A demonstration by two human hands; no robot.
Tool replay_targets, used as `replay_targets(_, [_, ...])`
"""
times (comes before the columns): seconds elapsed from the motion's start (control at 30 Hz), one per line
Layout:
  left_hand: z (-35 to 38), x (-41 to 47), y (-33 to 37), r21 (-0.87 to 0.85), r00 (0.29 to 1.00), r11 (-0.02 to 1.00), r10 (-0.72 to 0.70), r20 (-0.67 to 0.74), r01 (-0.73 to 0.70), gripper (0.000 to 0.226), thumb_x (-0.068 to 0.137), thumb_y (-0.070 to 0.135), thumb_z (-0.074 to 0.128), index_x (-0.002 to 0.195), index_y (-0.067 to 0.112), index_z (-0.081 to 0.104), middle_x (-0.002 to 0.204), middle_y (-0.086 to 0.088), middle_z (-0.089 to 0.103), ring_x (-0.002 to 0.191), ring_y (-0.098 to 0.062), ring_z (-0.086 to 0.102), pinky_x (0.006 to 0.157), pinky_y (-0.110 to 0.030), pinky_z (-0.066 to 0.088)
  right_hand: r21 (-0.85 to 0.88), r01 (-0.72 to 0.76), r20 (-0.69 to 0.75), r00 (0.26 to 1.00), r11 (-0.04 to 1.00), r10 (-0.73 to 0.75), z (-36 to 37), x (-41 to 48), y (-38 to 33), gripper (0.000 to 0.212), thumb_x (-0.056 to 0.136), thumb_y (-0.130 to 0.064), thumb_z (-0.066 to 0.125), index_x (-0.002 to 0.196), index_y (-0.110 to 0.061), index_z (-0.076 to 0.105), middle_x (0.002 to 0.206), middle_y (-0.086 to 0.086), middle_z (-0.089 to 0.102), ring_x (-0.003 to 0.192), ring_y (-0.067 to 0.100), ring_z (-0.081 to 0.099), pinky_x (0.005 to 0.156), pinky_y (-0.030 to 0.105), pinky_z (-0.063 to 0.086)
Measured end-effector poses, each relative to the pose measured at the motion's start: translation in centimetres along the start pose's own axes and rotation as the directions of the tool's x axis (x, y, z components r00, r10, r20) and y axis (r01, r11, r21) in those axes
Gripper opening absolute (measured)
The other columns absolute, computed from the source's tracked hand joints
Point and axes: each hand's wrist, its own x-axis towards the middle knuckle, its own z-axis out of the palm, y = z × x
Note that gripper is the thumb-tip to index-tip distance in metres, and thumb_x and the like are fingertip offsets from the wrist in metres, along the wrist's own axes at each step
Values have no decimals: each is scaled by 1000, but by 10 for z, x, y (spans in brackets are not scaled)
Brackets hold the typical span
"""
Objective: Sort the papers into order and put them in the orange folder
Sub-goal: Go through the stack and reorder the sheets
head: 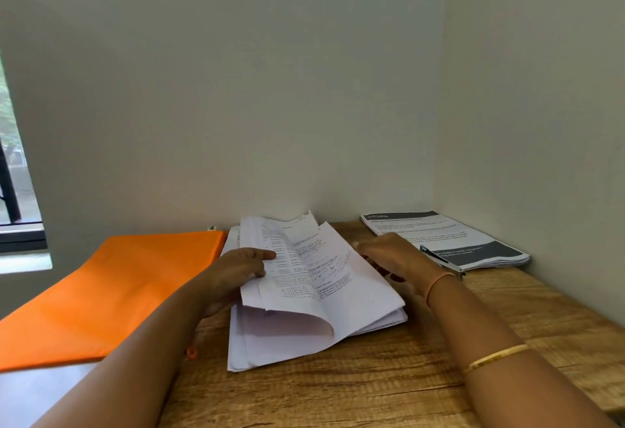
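The papers [314, 299] form a loose stack of thin white printed sheets lying flat on the wooden table [372, 393], between the 2 hands. Several upper sheets are lifted and curled over into a soft arch, with a folded bulge at the near edge; the printed text is too small to read.

The left hand [233, 275] grips the lifted sheets at their left edge. Its thumb [260, 254] lies on top of the printed face, and its other fingers are under the sheets, clamped on the bundle.

The right hand [395, 258] rests palm down on the right edge of the stack, its fingers held loosely together and curled down over the paper edge. Whether they pinch a sheet cannot be told. A thin orange band and a gold bangle [495, 358] circle the right forearm.

Left of the left hand's fingers lies the orange folder [111, 292], a flat, matte, rectangular pouch, closed, overhanging the table's left side. A small orange pull tab [191, 353] lies at its near corner.

Beyond the right hand's fingers, a second stack of printed sheets [446, 238] with dark grey bands lies in the corner. A metal stapler [443, 261] rests on its near edge, just beside the right wrist.

The table surface is brown, with visible wood grain.
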Motion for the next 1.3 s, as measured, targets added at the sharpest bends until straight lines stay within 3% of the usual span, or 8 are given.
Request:
replay_targets(0.2, [5, -6, 2, -138, 1000, 990, -6, -1, 6, 27, 89, 22, 63, 110, 6, 65, 104, -12, 71, 87, -23, 69, 62, -28, 56, 235, 265, 61, 956, 935, -286, 11, -10, -8, 40, 95, -48, 42, 100, -20, 70, 96, -10, 70, 80, -5, 64, 68, 8, 45])
replay_targets(0.37, [4, -4, 4, -81, 1000, 997, -14, 6, 14, 59, 80, 59, 55, 108, 8, 65, 103, -13, 71, 92, -27, 67, 77, -35, 53, 202, 372, 223, 883, 906, -412, 31, -12, -10, 59, 81, -69, 37, 108, -28, 71, 123, -16, 60, 119, 8, 54, 112, 39, 32])
replay_targets(0.47, [5, -4, 5, -150, 999, 989, 16, 36, -10, 46, 85, 49, 56, 111, 12, 64, 103, -13, 72, 92, -29, 69, 78, -38, 54, 176, 390, 327, 843, 904, -427, 40, -14, -12, 61, 83, -63, 34, 116, -23, 67, 132, -11, 56, 125, 5, 46, 116, 34, 23])
replay_targets(0.57, [2, -4, 5, 22, 1000, 1000, 18, -1, -18, 37, 89, 26, 62, 121, 7, 58, 103, -13, 71, 85, -26, 70, 67, -34, 56, 192, 394, 361, 824, 899, -438, 43, -15, -13, 59, 88, -55, 32, 118, -17, 66, 130, -9, 57, 121, 2, 47, 110, 23, 25])
replay_targets(0.7, [-1, -2, 2, 70, 1000, 998, -10, 13, 9, 40, 87, 13, 66, 124, 6, 52, 113, -13, 67, 95, -29, 68, 76, -38, 57, 346, 335, 104, 915, 877, -390, 40, -5, -12, 46, 97, -43, 37, 105, -8, 66, 109, 8, 70, 102, 14, 65, 97, 25, 47])
replay_targets(0.87, [2, -3, 2, 32, 1000, 999, 5, -1, -5, 32, 87, 10, 65, 116, 10, 50, 108, -10, 66, 88, -24, 67, 62, -30, 56, 196, 269, -341, 920, 943, -192, 20, 11, -2, 30, 102, -35, 31, 98, -18, 56, 93, 5, 64, 89, 19, 60, 82, 32, 45])
replay_targets(1.1, [2, -1, 2, 36, 1000, 999, 16, -25, -15, 26, 86, 9, 65, 107, 13, 51, 105, -9, 66, 88, -24, 67, 67, -32, 56, 230, 99, -342, 940, 968, -15, 15, 30, 15, 36, 101, -39, 29, 81, -19, 51, 96, 16, 66, 93, 31, 64, 93, 45, 49])
replay_targets(1.3, [2, 0, 1, 30, 1000, 1000, 10, -17, -10, 28, 86, 8, 65, 109, 12, 50, 103, -9, 66, 85, -23, 67, 62, -30, 56, 266, 111, -332, 943, 958, -17, 14, 28, 11, 34, 101, -41, 30, 92, -17, 53, 107, 16, 66, 100, 33, 62, 96, 47, 48])
